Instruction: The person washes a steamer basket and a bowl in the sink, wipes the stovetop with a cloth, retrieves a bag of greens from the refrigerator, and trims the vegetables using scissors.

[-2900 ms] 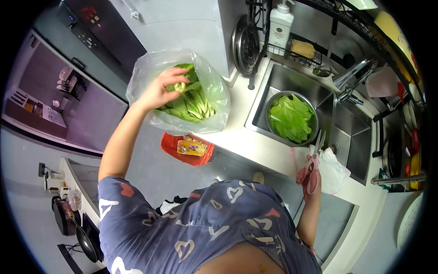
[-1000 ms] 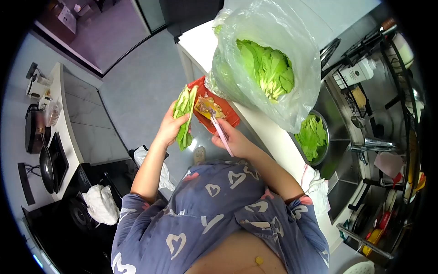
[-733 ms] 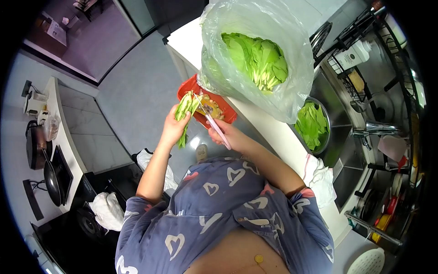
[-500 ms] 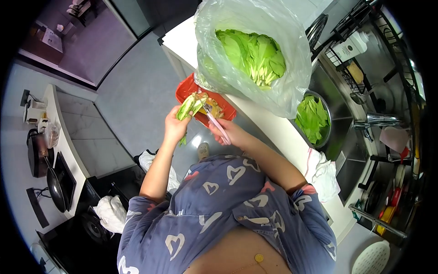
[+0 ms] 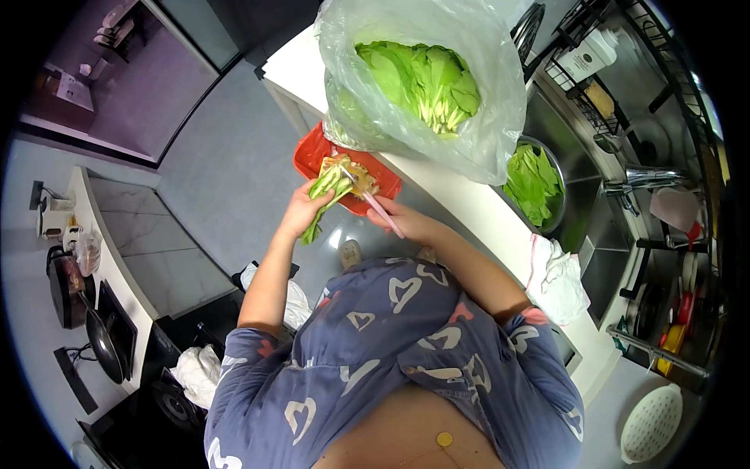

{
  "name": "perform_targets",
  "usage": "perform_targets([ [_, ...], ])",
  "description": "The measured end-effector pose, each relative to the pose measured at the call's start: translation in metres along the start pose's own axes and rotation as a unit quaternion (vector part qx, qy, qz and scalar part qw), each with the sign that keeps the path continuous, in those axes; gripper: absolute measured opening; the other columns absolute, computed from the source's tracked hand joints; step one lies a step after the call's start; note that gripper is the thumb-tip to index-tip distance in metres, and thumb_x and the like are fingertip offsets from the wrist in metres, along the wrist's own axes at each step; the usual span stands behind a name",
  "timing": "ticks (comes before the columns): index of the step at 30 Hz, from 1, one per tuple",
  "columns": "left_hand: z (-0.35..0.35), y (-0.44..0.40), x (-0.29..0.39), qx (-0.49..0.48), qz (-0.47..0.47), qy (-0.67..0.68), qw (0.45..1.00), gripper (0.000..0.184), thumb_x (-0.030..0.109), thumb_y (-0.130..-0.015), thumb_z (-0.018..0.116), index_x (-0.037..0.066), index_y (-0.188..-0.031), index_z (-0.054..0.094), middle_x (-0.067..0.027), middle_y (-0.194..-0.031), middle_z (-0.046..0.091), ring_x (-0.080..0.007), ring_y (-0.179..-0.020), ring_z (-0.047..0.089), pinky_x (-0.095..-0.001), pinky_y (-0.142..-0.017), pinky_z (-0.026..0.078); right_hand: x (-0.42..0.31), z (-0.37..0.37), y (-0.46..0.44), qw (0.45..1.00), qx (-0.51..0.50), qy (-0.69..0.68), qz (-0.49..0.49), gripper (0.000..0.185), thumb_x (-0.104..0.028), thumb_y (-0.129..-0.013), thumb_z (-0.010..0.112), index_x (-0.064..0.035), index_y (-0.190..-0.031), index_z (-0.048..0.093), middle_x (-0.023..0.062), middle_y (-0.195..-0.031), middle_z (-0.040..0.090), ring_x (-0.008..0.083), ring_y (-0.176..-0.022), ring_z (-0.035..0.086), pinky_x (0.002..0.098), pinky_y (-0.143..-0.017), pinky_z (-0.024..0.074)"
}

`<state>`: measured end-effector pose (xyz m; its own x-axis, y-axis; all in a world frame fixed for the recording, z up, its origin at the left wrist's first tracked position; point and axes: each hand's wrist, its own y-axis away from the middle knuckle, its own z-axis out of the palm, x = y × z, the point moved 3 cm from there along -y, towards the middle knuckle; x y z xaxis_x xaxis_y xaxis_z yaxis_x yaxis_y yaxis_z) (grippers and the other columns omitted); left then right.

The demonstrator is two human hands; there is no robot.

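My left hand (image 5: 305, 209) is wrapped round a small bunch of leafy greens (image 5: 332, 184), stems upward and leaves hanging below. My right hand (image 5: 404, 219) grips pink-handled scissors (image 5: 383, 215), whose blades reach the stem end of the bunch. Beneath both lies a red bin (image 5: 312, 150) with scraps and a yellow wrapper inside. Beyond it, a clear plastic bag (image 5: 500, 102) full of more greens (image 5: 430, 82) sits on the white counter (image 5: 461, 207).
In the sink (image 5: 582, 184) at the right stands a metal bowl holding loose leaves (image 5: 533, 184). A white cloth (image 5: 557, 281) lies on the counter edge. The faucet (image 5: 652, 177) and a dish rack are further right. Pans (image 5: 105, 340) and a stove are at the left.
The greens have come out of the bag area into my left hand over the bin, and the scissors have moved from the sink side to their stems. The view has turned.
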<state>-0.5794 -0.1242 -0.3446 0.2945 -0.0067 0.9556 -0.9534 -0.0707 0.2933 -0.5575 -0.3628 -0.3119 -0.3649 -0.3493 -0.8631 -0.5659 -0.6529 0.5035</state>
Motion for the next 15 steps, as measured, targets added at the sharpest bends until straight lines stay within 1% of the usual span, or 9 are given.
perform_targets([
  [1, 0.001, 0.003, 0.004, -0.065, -0.084, 0.023, 0.994, 0.025, 0.021, -0.088, 0.068, 0.003, -0.106, 0.063, 0.0007, -0.076, 0.061, -0.008, -0.057, 0.053, -0.0246, -0.05, 0.043, -0.004, 0.0, 0.0, 1.0, -0.027, 0.016, -0.005, 0.055, -0.045, -0.094, 0.058, -0.0069, -0.132, 0.047, 0.0026, -0.095, 0.058, 0.0102, -0.087, 0.054, 0.0246, -0.075, 0.0439],
  [2, 0.004, 0.005, 0.006, -0.094, -0.07, 0.063, 0.991, 0.027, 0.028, -0.09, 0.066, 0.005, -0.105, 0.061, 0.0017, -0.069, 0.055, -0.0083, -0.048, 0.045, -0.0251, -0.042, 0.036, -0.006, -0.001, -0.001, 0.998, -0.054, 0.033, -0.01, 0.061, -0.045, -0.094, 0.058, -0.0068, -0.139, 0.042, 0.0058, -0.108, 0.059, 0.013, -0.099, 0.055, 0.0262, -0.085, 0.044],
  [3, 0.002, 0.006, 0.006, -0.095, -0.069, 0.063, 0.991, 0.027, 0.028, -0.09, 0.066, 0.005, -0.105, 0.061, 0.0017, -0.069, 0.055, -0.0083, -0.048, 0.045, -0.0251, -0.042, 0.036, -0.006, -0.003, -0.002, 0.998, -0.052, 0.033, -0.011, 0.061, -0.045, -0.094, 0.058, -0.0068, -0.139, 0.042, 0.0058, -0.108, 0.059, 0.013, -0.099, 0.055, 0.0262, -0.085, 0.044],
  [5, -0.001, 0.009, 0.005, -0.171, -0.129, 0.107, 0.971, 0.029, 0.032, -0.09, 0.064, 0.006, -0.104, 0.059, 0.0016, -0.066, 0.052, -0.0083, -0.048, 0.044, -0.0243, -0.042, 0.034, -0.004, -0.004, -0.005, 0.994, -0.077, 0.069, -0.038, 0.069, -0.047, -0.093, 0.058, -0.0071, -0.145, 0.035, 0.0109, -0.129, 0.053, 0.0185, -0.118, 0.049, 0.0307, -0.1, 0.0375],
  [6, -0.002, 0.009, 0.007, -0.171, -0.129, 0.106, 0.971, 0.029, 0.032, -0.09, 0.064, 0.006, -0.104, 0.059, 0.0016, -0.066, 0.052, -0.0083, -0.048, 0.044, -0.0243, -0.042, 0.034, -0.009, -0.004, -0.003, 0.994, -0.076, 0.069, -0.039, 0.069, -0.047, -0.093, 0.058, -0.0071, -0.145, 0.035, 0.0109, -0.129, 0.053, 0.0185, -0.118, 0.049, 0.0307, -0.1, 0.0375],
  [8, 0.001, 0.01, 0.01, -0.211, -0.174, 0.113, 0.955, 0.029, 0.034, -0.091, 0.063, 0.008, -0.103, 0.058, 0.0014, -0.065, 0.051, -0.0081, -0.047, 0.043, -0.024, -0.041, 0.033, -0.019, -0.003, 0.003, 0.993, -0.089, 0.071, -0.029, 0.071, -0.048, -0.093, 0.058, -0.0078, -0.146, 0.034, 0.0128, -0.135, 0.05, 0.0211, -0.125, 0.045, 0.0325, -0.106, 0.033],
  [12, 0.005, 0.003, 0.013, -0.22, -0.175, 0.049, 0.958, 0.033, 0.035, -0.09, 0.064, 0.008, -0.107, 0.057, 0.0005, -0.067, 0.054, -0.0087, -0.049, 0.046, -0.0246, -0.043, 0.035, -0.015, -0.004, -0.001, 0.995, -0.075, 0.064, -0.026, 0.071, -0.047, -0.092, 0.059, -0.0094, -0.147, 0.033, 0.0102, -0.129, 0.053, 0.0182, -0.117, 0.05, 0.0303, -0.099, 0.0385],
  [14, 0.006, -0.001, 0.017, -0.211, -0.145, -0.021, 0.967, 0.036, 0.035, -0.089, 0.065, 0.006, -0.108, 0.055, -0.0003, -0.067, 0.053, -0.0087, -0.048, 0.045, -0.0246, -0.041, 0.035, -0.011, -0.006, -0.005, 0.995, -0.099, 0.029, -0.001, 0.07, -0.047, -0.092, 0.059, -0.0113, -0.147, 0.034, 0.0043, -0.113, 0.058, 0.0113, -0.102, 0.053, 0.0248, -0.086, 0.0432],
  [15, 0.006, -0.004, 0.018, -0.21, -0.146, -0.021, 0.967, 0.036, 0.035, -0.089, 0.065, 0.006, -0.108, 0.055, -0.0003, -0.067, 0.053, -0.0087, -0.048, 0.045, -0.0246, -0.041, 0.035, -0.008, -0.008, -0.008, 0.995, -0.1, 0.029, -0.001, 0.07, -0.047, -0.092, 0.059, -0.0113, -0.147, 0.034, 0.0043, -0.113, 0.058, 0.0113, -0.102, 0.053, 0.0248, -0.086, 0.0432],
])
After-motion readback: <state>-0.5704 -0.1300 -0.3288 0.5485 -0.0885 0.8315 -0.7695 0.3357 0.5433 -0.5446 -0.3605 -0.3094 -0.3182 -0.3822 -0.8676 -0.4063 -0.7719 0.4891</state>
